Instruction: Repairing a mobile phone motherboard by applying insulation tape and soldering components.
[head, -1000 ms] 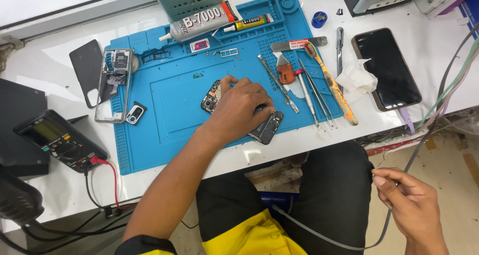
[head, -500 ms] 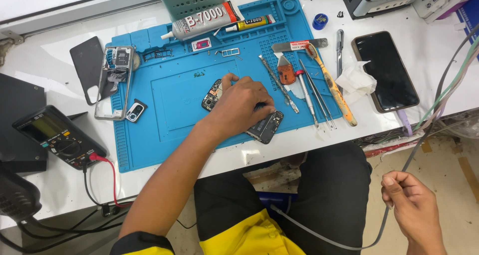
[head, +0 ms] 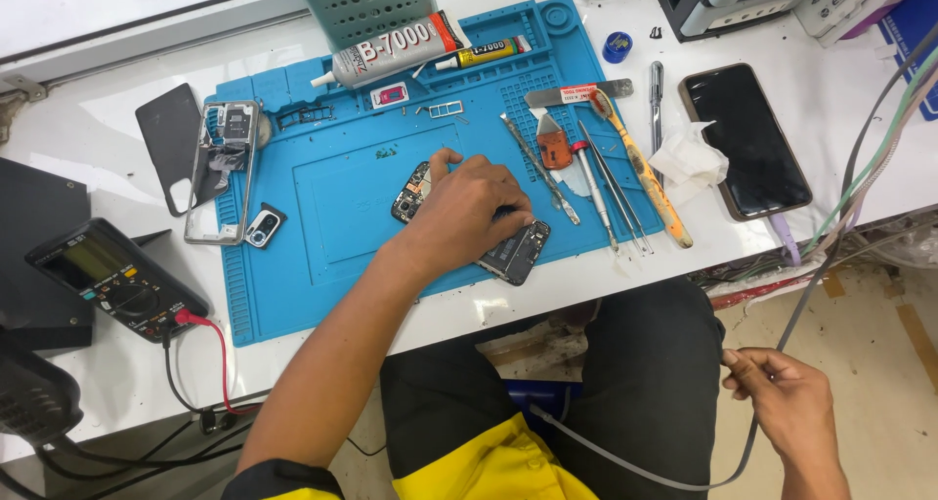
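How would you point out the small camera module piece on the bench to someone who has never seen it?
Start at the blue work mat on the white bench. At its left edge lies a silver phone frame. Just below the frame's lower right corner sits the camera module: a small dark tile with round lenses, far smaller than the frame.

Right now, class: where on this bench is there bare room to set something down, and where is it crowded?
Bare: blue mat between phone frame and left hand; white bench along the near edge. Crowded: tool row and dark phone.
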